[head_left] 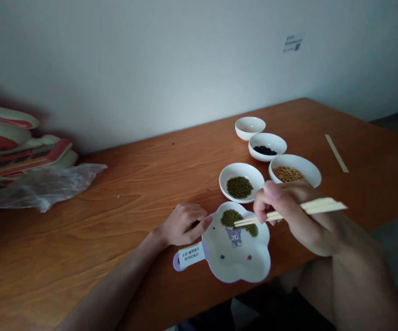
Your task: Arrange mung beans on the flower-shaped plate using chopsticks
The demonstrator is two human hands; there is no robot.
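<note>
Chopsticks [318, 206] are clamped in the right hand [295, 216], tips at the beans [231, 217] in the near plate [240, 264]. Its left rim is touched by the left hand [183, 225], fingers curled together. Bowls [241, 168] are set beyond on the bench [133, 193].

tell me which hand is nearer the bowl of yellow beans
Right. The right hand, gripping chopsticks, is just in front of the bowl of yellow beans, overlapping its near rim. The left hand rests at the left edge of the flower-shaped plate, farther off.
</note>
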